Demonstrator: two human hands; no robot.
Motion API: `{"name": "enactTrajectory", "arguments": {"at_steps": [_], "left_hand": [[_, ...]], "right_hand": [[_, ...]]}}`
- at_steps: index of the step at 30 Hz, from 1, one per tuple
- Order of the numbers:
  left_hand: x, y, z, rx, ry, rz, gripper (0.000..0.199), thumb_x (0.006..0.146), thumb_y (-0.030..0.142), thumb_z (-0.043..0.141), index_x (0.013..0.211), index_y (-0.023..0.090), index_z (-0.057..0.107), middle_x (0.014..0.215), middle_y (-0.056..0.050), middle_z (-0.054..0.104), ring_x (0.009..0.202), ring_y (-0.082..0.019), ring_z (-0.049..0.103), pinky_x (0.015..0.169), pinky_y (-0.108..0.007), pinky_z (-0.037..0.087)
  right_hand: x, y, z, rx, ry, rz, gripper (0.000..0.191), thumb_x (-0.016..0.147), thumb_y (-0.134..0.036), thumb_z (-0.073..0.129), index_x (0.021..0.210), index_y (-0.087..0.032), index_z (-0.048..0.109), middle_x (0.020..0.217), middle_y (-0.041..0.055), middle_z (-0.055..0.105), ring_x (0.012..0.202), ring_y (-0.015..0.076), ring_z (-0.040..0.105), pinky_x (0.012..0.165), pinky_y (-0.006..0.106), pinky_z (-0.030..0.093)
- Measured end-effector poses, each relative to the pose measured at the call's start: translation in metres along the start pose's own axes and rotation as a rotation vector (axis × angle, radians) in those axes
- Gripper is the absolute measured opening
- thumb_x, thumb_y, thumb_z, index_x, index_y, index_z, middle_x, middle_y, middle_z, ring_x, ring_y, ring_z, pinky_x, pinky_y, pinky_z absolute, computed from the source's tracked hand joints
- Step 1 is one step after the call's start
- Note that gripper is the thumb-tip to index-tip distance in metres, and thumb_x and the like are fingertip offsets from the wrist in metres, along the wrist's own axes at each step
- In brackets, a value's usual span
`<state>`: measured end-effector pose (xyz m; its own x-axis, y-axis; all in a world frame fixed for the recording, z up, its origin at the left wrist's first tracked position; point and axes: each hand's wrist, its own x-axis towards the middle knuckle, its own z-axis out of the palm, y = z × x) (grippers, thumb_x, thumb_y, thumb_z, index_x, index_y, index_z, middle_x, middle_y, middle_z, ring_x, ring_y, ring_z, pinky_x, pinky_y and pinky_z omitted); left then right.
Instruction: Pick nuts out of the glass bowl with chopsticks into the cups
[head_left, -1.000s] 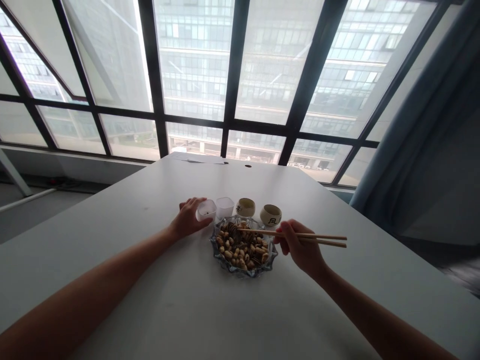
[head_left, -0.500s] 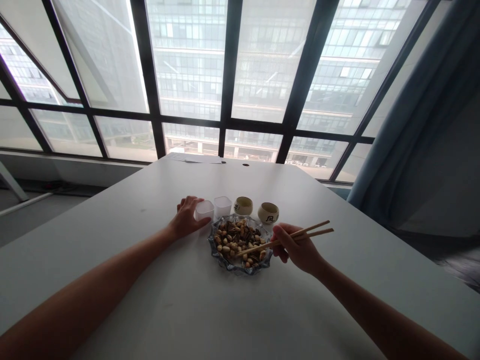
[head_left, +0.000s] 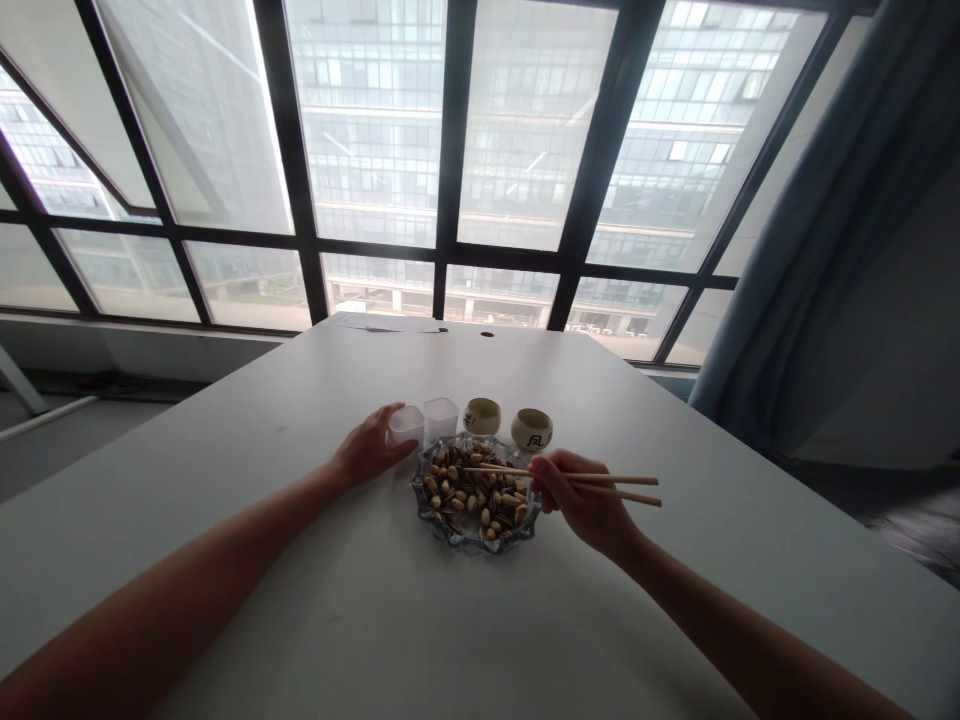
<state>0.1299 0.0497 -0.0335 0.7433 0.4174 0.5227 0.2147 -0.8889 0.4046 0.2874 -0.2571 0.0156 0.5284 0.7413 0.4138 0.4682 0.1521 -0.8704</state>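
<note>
A scalloped glass bowl holds mixed nuts and dark striped seeds. My right hand grips a pair of wooden chopsticks from the bowl's right side. Their tips are over the seeds at the back of the bowl; whether anything is pinched between them is too small to tell. My left hand is wrapped round a translucent white plastic cup, thumb in front and fingers behind. Beside it stands a second white plastic cup.
Behind the bowl sit two small cream cups with dark characters, one in the middle and one to the right. The white table reaches back to the windows. Papers lie at its far edge; a blue curtain hangs at right.
The chopstick tips have moved from the front middle of the bowl to its back, and the sticks lie flatter. My left hand keeps its hold on the cup. The view has shifted slightly.
</note>
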Motion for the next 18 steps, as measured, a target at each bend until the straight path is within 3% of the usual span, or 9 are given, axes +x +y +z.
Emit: {"name": "enactTrajectory", "arguments": {"at_steps": [5, 9, 15, 18], "left_hand": [[0.001, 0.002, -0.001, -0.004, -0.012, 0.003, 0.071, 0.079, 0.057, 0.062, 0.134, 0.015, 0.048, 0.134, -0.019, 0.059, 0.12, -0.034, 0.06, 0.1, -0.049, 0.05], [0.0, 0.002, -0.002, -0.006, -0.015, 0.005, 0.071, 0.079, 0.058, 0.061, 0.134, 0.016, 0.048, 0.133, -0.018, 0.06, 0.119, -0.034, 0.061, 0.099, -0.049, 0.051], [0.0, 0.003, -0.003, -0.005, -0.028, 0.001, 0.072, 0.079, 0.059, 0.061, 0.135, 0.015, 0.047, 0.132, -0.019, 0.061, 0.118, -0.033, 0.062, 0.099, -0.048, 0.051], [0.001, 0.004, -0.003, -0.005, -0.04, -0.012, 0.073, 0.079, 0.059, 0.06, 0.135, 0.014, 0.047, 0.131, -0.02, 0.061, 0.116, -0.034, 0.062, 0.097, -0.049, 0.051]], "right_hand": [[-0.006, -0.011, 0.003, -0.101, -0.133, -0.024, 0.052, 0.091, -0.056, 0.058, 0.06, -0.016, 0.062, 0.049, 0.0031, 0.061, 0.041, 0.0109, 0.054, 0.04, 0.021, 0.04], [-0.004, -0.015, -0.003, -0.005, -0.181, 0.036, 0.054, 0.087, -0.063, 0.059, 0.06, -0.016, 0.064, 0.045, 0.0015, 0.059, 0.037, 0.0107, 0.052, 0.036, 0.02, 0.039], [0.0, -0.01, -0.005, 0.115, 0.047, 0.033, 0.064, 0.085, -0.073, 0.053, 0.056, -0.016, 0.062, 0.038, 0.0019, 0.054, 0.03, 0.0104, 0.047, 0.031, 0.02, 0.036], [-0.002, -0.013, 0.0, 0.061, 0.036, 0.011, 0.055, 0.086, -0.066, 0.058, 0.062, -0.017, 0.063, 0.046, 0.0027, 0.06, 0.035, 0.011, 0.052, 0.034, 0.02, 0.039]]}}
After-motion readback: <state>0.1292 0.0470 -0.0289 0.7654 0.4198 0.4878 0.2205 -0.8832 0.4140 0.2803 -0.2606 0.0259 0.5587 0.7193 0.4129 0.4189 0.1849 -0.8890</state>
